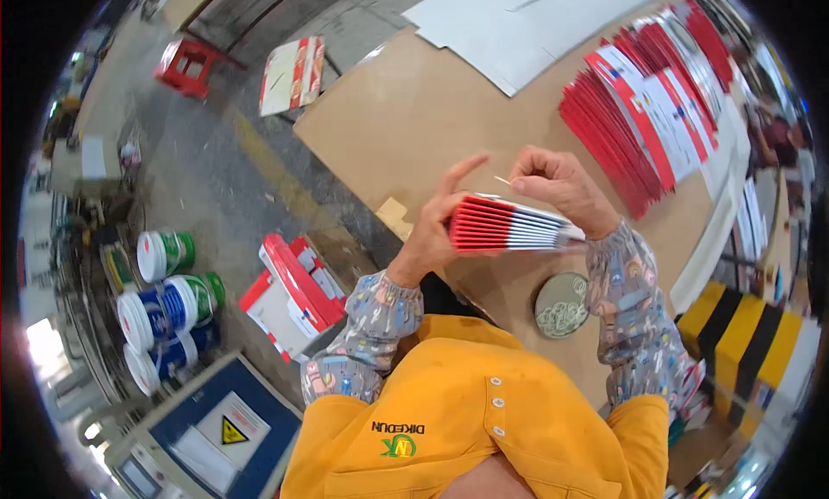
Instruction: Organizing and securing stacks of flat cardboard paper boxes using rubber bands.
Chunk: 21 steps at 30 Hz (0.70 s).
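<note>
My left hand (429, 230) grips one end of a bundle of folded red-and-white card sleeves (508, 225), its index finger stretched out above them. The bundle's layered edges face up, red near that hand and white toward the other end. Just above the bundle, my right hand (557, 184) is closed in a pinch on a thin pale strip (503, 180) that looks like a rubber band. Part of the strip is hidden by the fingers. Close to my right forearm, a round dish (553, 282) with pale rubber bands (561, 316) rests on the brown tabletop (406, 110).
Large stacks of red-and-white card sleeves (639, 123) stand at the table's far right, beside white sheets (527, 28). Left of the table are an open box of similar cards (298, 300), paint-type buckets (164, 313), and a red stool (186, 67). A yellow-black striped block (743, 335) is at right.
</note>
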{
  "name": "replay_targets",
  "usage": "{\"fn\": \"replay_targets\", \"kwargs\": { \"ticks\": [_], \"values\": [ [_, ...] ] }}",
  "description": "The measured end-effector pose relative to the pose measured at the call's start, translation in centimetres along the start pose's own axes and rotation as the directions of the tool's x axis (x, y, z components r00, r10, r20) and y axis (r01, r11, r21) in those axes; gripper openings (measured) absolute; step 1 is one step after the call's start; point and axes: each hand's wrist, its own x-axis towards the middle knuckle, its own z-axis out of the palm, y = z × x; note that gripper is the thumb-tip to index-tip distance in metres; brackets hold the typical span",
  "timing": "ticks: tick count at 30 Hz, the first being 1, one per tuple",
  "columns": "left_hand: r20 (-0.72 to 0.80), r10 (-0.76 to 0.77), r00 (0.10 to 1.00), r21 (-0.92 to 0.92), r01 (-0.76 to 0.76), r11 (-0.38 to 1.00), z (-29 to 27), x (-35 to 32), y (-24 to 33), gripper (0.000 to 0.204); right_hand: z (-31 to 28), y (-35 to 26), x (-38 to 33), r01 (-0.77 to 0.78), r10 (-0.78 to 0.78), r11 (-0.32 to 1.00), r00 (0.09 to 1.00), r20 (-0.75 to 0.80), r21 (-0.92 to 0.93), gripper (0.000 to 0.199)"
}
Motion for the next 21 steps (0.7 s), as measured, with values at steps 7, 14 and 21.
{"fn": "replay_targets", "kwargs": {
  "ticks": [7,14,21],
  "values": [
    [0.034,-0.093,0.995,-0.088,0.095,0.992,-0.8,0.6,-0.8,0.053,1.5,0.7,2.1,-0.017,0.026,0.956,0.999,-0.026,0.292,0.004],
    [0.122,-0.008,0.992,-0.026,0.011,1.0,-1.4,1.0,-1.4,0.057,1.2,-4.4,3.9,-0.021,-0.079,0.829,0.985,0.155,0.559,0.011],
    [0.088,0.044,0.995,-0.13,-0.032,0.991,-1.3,2.0,-1.8,0.05,5.3,-11.5,1.0,0.761,-0.405,0.436,0.643,0.65,-0.481,0.018]
  ]
}}
